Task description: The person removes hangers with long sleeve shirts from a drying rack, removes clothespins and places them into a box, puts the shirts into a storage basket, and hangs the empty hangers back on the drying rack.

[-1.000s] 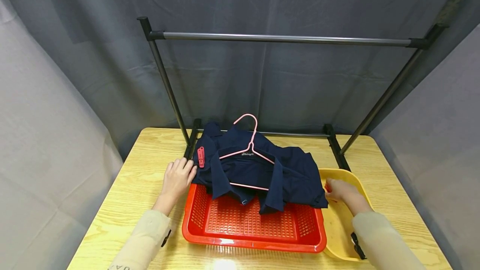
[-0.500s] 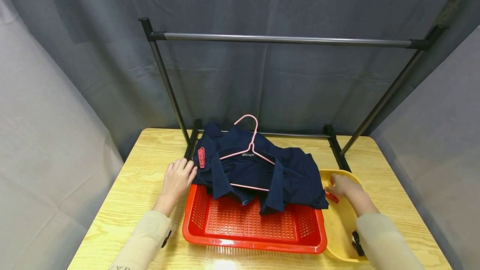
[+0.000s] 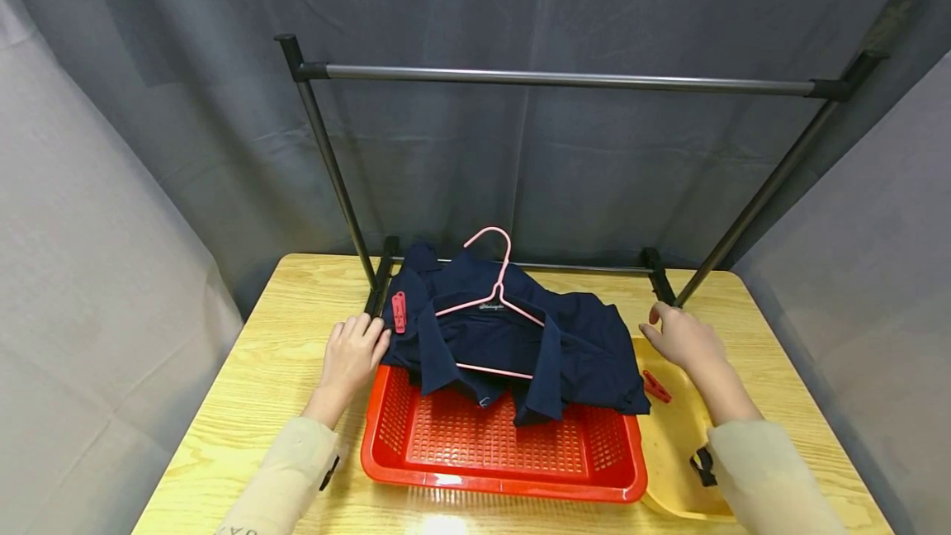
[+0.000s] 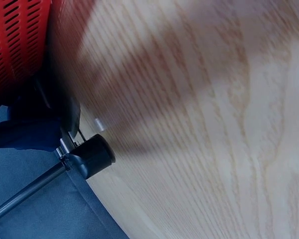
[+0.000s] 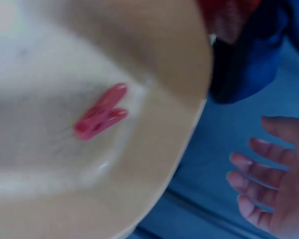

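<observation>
A navy collared shirt (image 3: 594, 353) lies over a red plastic basket (image 3: 505, 492), with a pink hanger (image 3: 499, 271) inside its collar. A pink clothespin (image 3: 399, 312) sits on the shirt's left side. My left hand (image 3: 352, 353) rests with its fingertips at the shirt's left edge; the left wrist view shows little of it. My right hand (image 3: 685, 338) is above the far rim of a yellow basin (image 3: 672, 469), holding nothing; its fingers are spread and relaxed in the right wrist view. In that basin lies a red clothespin (image 5: 100, 112), apart from the hand.
Behind the basket stands a clothes rack with a horizontal metal bar (image 3: 565, 79) and two slanting posts. Its dark feet (image 3: 380, 275) rest on the wooden table (image 3: 223, 419). Grey cloth (image 3: 446, 155) hangs at the back, and paler cloth at both sides.
My right hand has let go of the red clothespin in the yellow basin and risen away toward the basin's far rim. The left hand and shirt stay put.
</observation>
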The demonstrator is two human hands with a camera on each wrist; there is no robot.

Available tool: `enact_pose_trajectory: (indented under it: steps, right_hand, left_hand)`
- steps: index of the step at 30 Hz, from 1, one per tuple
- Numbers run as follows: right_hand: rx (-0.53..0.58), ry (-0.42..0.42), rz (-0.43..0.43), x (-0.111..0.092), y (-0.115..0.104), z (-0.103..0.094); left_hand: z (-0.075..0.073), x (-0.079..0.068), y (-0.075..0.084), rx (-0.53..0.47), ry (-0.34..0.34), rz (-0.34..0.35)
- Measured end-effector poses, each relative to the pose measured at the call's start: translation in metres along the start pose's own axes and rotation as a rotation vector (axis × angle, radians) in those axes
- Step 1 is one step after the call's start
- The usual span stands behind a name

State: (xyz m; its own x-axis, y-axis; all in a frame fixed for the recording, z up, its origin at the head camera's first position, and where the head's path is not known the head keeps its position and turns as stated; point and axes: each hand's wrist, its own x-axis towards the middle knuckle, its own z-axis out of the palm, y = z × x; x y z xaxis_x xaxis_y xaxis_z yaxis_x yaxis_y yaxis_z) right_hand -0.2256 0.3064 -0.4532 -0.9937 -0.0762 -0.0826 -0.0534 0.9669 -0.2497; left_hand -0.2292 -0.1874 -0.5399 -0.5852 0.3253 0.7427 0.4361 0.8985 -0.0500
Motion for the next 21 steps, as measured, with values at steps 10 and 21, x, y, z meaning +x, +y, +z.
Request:
enact_pose_trajectory:
  steps: [10, 21]
  right_hand:
    - [-0.010, 0.347, -0.194, 0.000, -0.054, -0.016]
    - [0.058, 0.442, -0.343, 0.003, -0.119, -0.022]
  left_hand:
    - [-0.001, 0.000, 0.001, -0.006, -0.017, -0.004]
    - [-0.003, 0.001, 0.001, -0.004, 0.001, -0.005]
